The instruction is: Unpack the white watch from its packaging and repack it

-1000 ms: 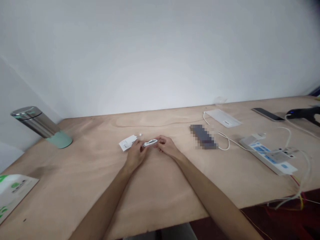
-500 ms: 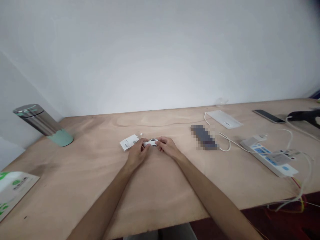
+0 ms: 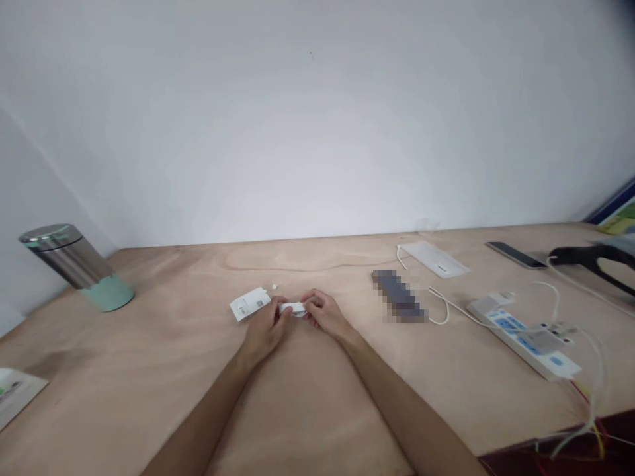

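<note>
White object pinched between left hand and right hand, fingers closed on it; printed white card lay just left on plywood bench.

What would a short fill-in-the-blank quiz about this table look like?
The small object pinched between the left hand and right hand is ____ in colour.
The steel tumbler has a ____ base.
The power strip lies on the ____ side of the table.
The white printed card lies just beside the ____ hand.

The missing words, in order: white; mint green; right; left.
</note>
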`<state>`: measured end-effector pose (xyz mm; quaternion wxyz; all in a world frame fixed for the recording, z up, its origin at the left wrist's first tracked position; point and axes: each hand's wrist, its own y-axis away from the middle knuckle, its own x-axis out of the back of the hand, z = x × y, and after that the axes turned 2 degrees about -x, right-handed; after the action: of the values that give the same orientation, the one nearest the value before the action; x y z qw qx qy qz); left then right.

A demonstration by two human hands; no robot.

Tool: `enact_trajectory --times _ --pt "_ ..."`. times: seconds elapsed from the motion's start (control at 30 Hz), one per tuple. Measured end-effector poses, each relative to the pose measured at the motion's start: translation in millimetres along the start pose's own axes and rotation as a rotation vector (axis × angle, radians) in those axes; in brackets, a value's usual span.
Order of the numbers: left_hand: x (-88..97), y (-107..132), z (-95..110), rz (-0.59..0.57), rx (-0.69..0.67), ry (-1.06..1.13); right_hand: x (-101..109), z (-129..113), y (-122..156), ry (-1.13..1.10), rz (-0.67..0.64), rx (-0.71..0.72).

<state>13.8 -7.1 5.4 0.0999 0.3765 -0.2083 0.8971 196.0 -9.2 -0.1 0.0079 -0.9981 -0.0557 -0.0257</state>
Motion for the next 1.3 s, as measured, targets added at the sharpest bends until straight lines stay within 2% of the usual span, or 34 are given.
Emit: enact_trajectory --times 0.4,0.73,0.87,1.1,1.3 --pt "-3.4 3.8 -3.4 0.012 -0.063 0.020 -0.9 3.5 -4.4 -0.014 0.064 -0.050" --pt "-0.1 -1.0 -4.8 0.010 -0.022 0.026 1.4 3.4 -3.3 -0.050 -0.007 -0.051" --pt "0.2 -0.8 -3.8 0.014 -0.004 0.012 -1.5 0.1 -2.1 -0.044 0.020 -0.052" --pt "-1.5 -0.7 -6.4 0.001 0.006 -0.006 -2.9 -0.2 -4.8 0.090 0.149 0.057" --pt "3.6 1.1 0.2 -0.051 -0.006 -0.043 -2.4 5.2 -6.6 0.045 0.105 0.014"
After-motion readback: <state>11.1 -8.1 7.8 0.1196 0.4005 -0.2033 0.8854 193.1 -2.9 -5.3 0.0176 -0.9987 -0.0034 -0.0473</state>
